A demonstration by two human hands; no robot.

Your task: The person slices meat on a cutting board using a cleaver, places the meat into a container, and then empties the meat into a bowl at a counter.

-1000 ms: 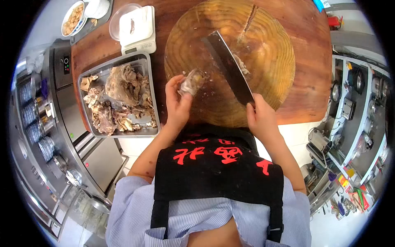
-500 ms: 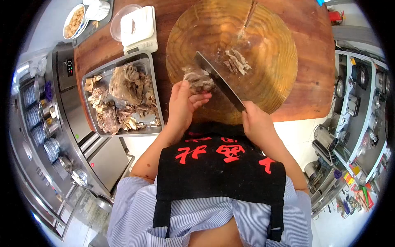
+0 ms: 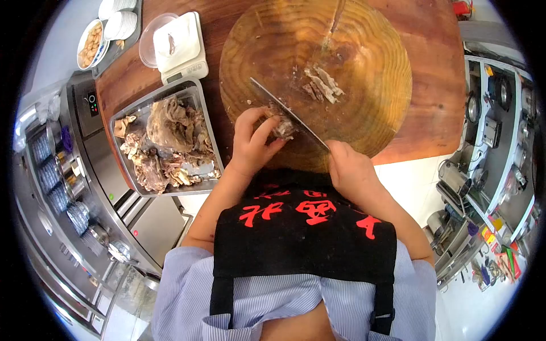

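My left hand (image 3: pixel 255 138) is curled over a piece of cooked meat (image 3: pixel 282 129), pressing it on the round wooden chopping block (image 3: pixel 364 51). My right hand (image 3: pixel 348 167) is wrapped round the handle of a cleaver (image 3: pixel 291 113). The blade stands on edge, right beside the meat and close to my left fingertips. Several cut meat strips (image 3: pixel 323 84) lie near the middle of the block.
To the left, a metal tray (image 3: pixel 211 128) holds larger pieces of meat. Behind it stands a kitchen scale (image 3: pixel 196 67) with a white dish (image 3: pixel 173 41) and a clear lid. A bowl (image 3: pixel 81 57) of brownish food and stacked white dishes (image 3: pixel 120 25) sit at the far left.
My left hand has turned from palm-up under the meat to fingers curled down over it on the block. The cleaver has tipped more upright and shifted slightly left.
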